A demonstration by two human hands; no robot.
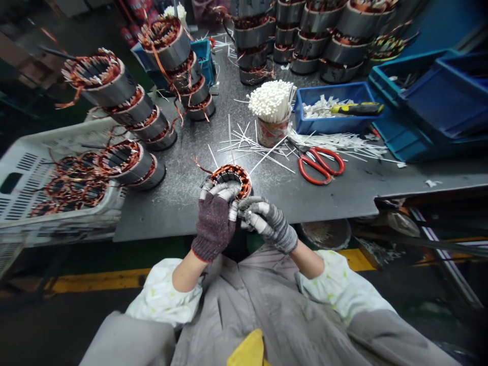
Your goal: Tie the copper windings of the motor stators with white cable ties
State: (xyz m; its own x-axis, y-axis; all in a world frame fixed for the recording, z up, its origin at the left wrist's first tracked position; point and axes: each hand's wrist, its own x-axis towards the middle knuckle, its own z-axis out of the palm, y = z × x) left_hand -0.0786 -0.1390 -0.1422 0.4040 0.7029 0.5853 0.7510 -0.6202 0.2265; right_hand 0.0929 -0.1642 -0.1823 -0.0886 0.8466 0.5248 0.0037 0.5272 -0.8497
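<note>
Gripping the copper-wound ring [231, 172] near the six-o'clock edge of the table [287, 190], the left hand [214, 219] is half-curling over its seven-o'clock rim; the right hand [269, 223] is bending at five o'clock, any hold too hidden to tell; red-handled scissors [322, 170] are lying at three.

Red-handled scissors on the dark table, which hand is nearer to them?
Right. The grey-gloved right hand is left of the scissors and closer to the body; the maroon-gloved left hand is farther left.
</note>
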